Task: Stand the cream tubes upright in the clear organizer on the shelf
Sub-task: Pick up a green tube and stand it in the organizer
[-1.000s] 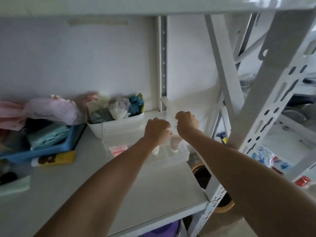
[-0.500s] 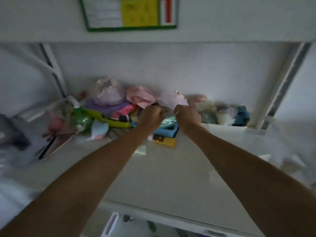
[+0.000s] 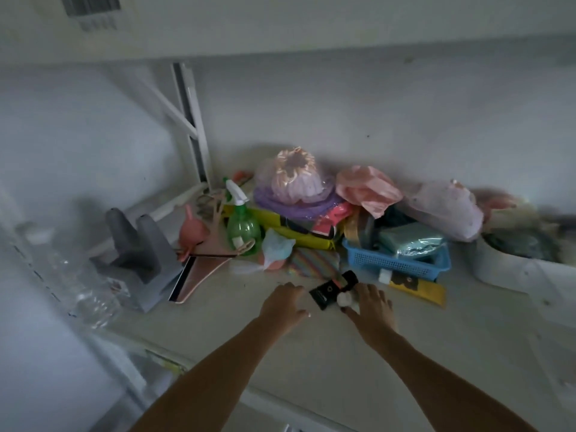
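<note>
A black tube (image 3: pixel 328 292) with a pink band lies flat on the white shelf (image 3: pixel 311 353), in front of the clutter. A white-capped tube (image 3: pixel 344 299) lies right beside it. My left hand (image 3: pixel 285 302) hovers just left of the black tube, fingers apart and holding nothing. Fingers spread, my right hand (image 3: pixel 374 304) is at the white-capped tube, with the thumb under its cap. I cannot make out the clear organizer; the far right of the shelf is blurred.
Behind the tubes stand a blue basket (image 3: pixel 396 260), a yellow pack (image 3: pixel 419 288), a green spray bottle (image 3: pixel 243 227) and bagged items (image 3: pixel 294 182). A grey stand (image 3: pixel 140 247) is at the left, a white bin (image 3: pixel 505 266) at the right. The shelf's front edge runs below my forearms.
The view swung left from the organizer end of the shelf. Both hands left the organizer, opened and came down onto the tubes lying in front of the blue basket.
</note>
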